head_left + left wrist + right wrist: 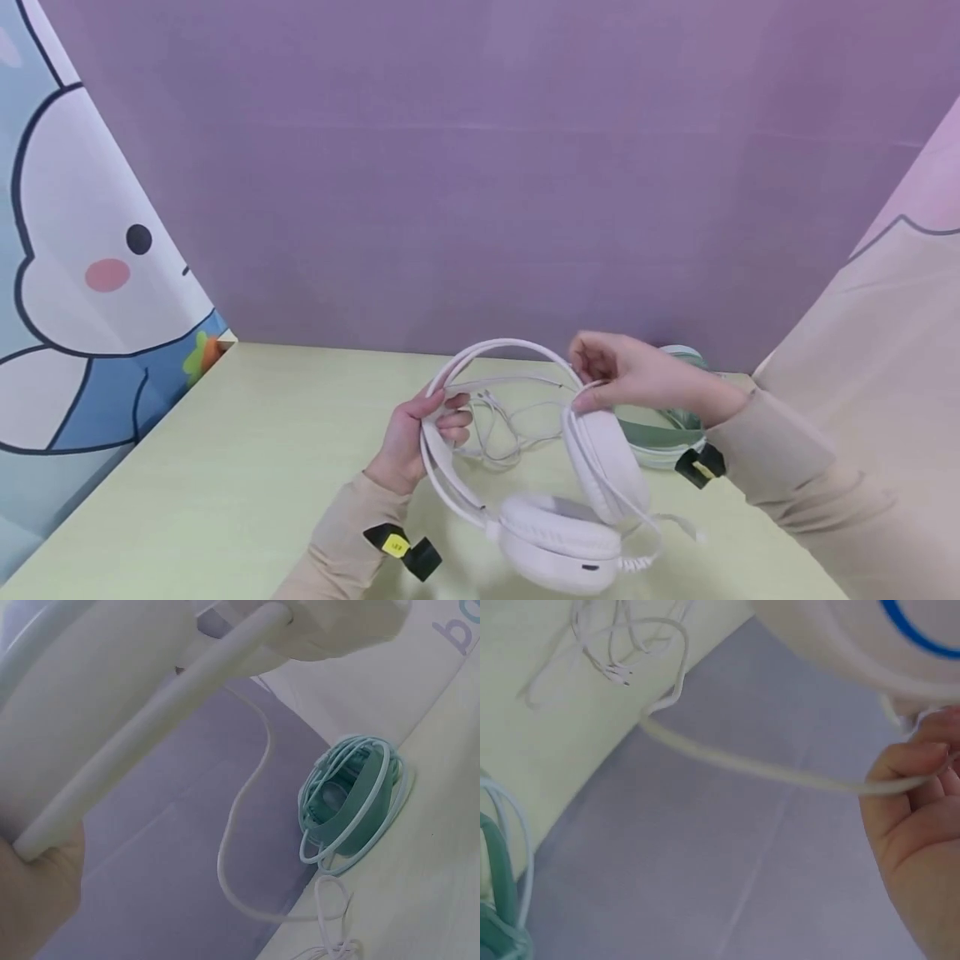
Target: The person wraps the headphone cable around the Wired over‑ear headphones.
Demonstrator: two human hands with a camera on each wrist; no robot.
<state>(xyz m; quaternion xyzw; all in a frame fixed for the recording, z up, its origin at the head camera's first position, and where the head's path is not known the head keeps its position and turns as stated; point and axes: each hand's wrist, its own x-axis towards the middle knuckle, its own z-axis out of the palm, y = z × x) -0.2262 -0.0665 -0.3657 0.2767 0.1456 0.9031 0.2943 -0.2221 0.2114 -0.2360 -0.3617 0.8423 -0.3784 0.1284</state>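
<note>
White over-ear headphones [558,537] are held up above the table, their ear cups hanging low on the right. My left hand [405,437] grips the headband on its left side, thumb and fingers wrapped round it. At the other side of the band, just over the upper ear cup, my right hand [645,375] pinches the white cable [765,771] between thumb and fingers. From that hand the cable runs down to a loose tangle of cord [495,429] on the table behind the headband. Part of the right fingertips is hidden in the right wrist view.
A green headset-like object [364,814] with pale cord wound round it sits at the back right of the pale green table [247,467]. A purple panel [480,183] rises behind, with printed cloth [90,208] at the left side.
</note>
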